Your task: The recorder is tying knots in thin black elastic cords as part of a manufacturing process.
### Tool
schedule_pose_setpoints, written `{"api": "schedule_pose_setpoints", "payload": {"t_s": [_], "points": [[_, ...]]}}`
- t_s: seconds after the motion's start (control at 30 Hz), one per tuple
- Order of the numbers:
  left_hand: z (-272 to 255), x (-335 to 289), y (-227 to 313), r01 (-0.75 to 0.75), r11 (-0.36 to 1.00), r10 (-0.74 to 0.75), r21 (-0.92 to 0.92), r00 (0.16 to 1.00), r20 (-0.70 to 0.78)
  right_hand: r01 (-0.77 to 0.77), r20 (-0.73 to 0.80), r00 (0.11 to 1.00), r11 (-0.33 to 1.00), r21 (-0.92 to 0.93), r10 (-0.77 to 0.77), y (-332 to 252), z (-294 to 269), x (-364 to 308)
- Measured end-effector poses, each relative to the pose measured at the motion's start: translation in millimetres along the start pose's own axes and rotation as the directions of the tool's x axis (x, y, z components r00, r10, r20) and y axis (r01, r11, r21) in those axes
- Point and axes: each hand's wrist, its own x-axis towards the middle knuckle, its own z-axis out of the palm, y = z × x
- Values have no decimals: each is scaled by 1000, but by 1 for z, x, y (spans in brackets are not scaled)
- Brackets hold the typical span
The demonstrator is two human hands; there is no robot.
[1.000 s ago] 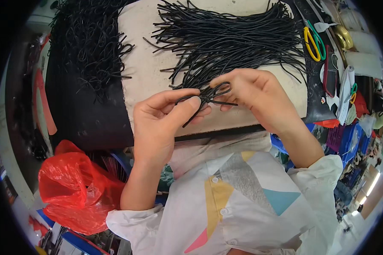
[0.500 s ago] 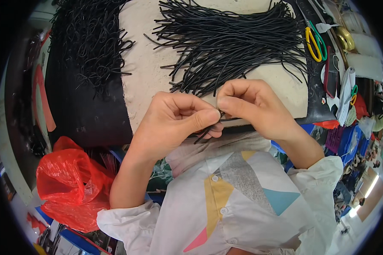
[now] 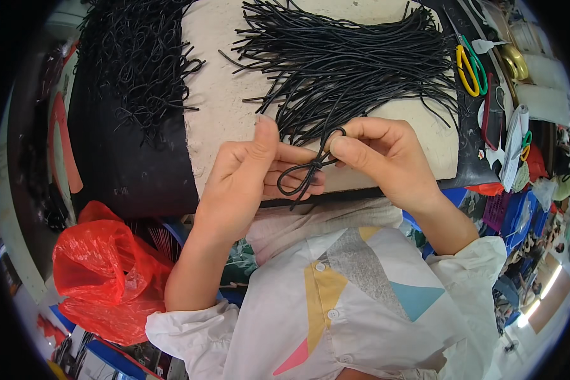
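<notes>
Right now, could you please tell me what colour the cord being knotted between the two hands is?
Black, seen best in the head view: the thin looped cord.

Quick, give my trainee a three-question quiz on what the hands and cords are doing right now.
1. True or false: both hands hold one black cord tied into loops.
2. Which lies right of the straight cord pile: A) yellow-and-green scissors, B) red bag?
3. Fill in: the heap of tied cords lies on the person's ____ side.

Key: 1 true, left hand and right hand both pinch it; 2 A; 3 left.
</notes>
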Motion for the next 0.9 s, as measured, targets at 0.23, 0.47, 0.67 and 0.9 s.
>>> {"api": "schedule_pose_setpoints", "payload": {"t_s": [0.23,0.47,0.67,0.9], "points": [[1,0,-3,-41,981,15,190,990,140,-7,72,997,997,81,1,-4,7,-4],[-1,-1,-8,-32,990,1,137,975,222,-210,189,966,959,189,175,0,4,-6],[-14,-4,7,-235,896,249,378,968,13,421,81,905,850,-316,-418,0,-5,9],[-44,7,48,-64,-153,973,986,167,162,373,283,736,20,-927,-615,-11,-46,42]]}}
